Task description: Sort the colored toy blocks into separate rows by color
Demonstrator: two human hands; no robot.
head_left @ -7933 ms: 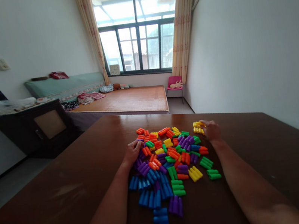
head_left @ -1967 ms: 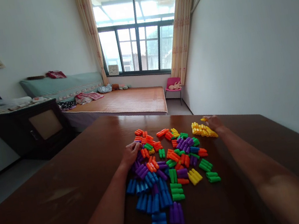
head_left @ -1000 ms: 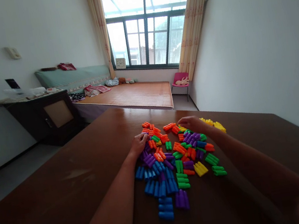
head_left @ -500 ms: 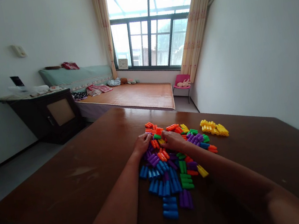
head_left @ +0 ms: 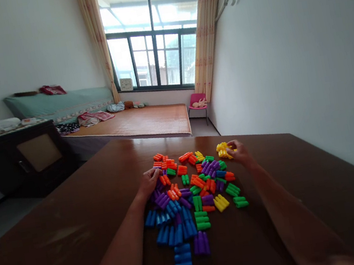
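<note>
Ridged plastic toy blocks in several colours lie in a loose spread on the brown table [head_left: 103,216]. My right hand [head_left: 241,152] is at the far right group of yellow blocks [head_left: 223,150], its fingers closed on a yellow block that they partly cover. My left hand [head_left: 149,182] rests at the left edge of the spread, fingertips pressed together beside the orange blocks [head_left: 165,164] and a green block [head_left: 171,172]. What it pinches, if anything, is hidden. Closer to me lie blue blocks [head_left: 175,231], purple blocks [head_left: 201,243] and green blocks [head_left: 202,220].
A lone yellow block [head_left: 221,203] lies at the spread's right side, near green blocks [head_left: 241,201]. Beyond the table stand a bed [head_left: 148,121], a pink chair [head_left: 196,101] and a dark cabinet [head_left: 9,154]. A white wall [head_left: 301,50] rises on the right.
My right hand has moved from the middle of the spread rightward to the yellow group. My left hand stays by the orange blocks. The view has turned a little to the right.
</note>
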